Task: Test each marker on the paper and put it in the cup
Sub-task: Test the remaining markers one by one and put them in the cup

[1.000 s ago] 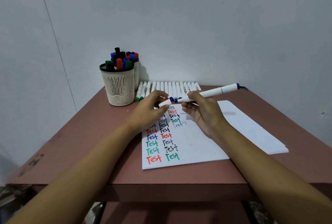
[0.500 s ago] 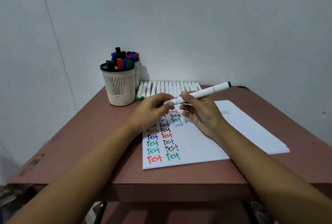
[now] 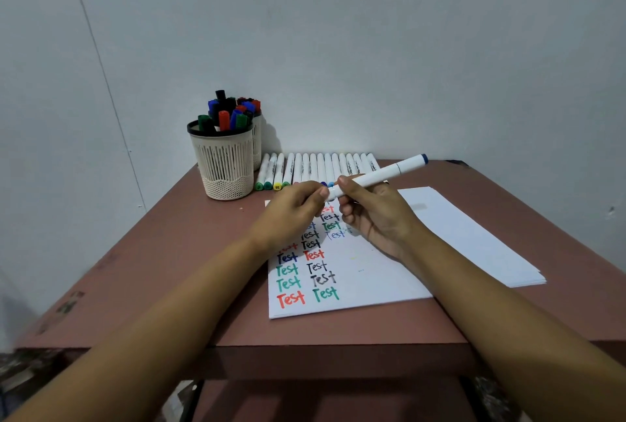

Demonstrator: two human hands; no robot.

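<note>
Marker (image 3: 382, 173) gripped in right hand (image 3: 379, 218), tilted up to right; left hand (image 3: 291, 215) pinching its low end; cup (image 3: 223, 164) to left.

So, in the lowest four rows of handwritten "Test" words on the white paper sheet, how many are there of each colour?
Red "Test" words: 2
Green "Test" words: 3
Black "Test" words: 2
Dark blue "Test" word: 1
Total: 8

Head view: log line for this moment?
right hand: grips white marker | left hand: pinches its near end | marker: above paper, not in cup | row of markers: lying behind paper
</note>
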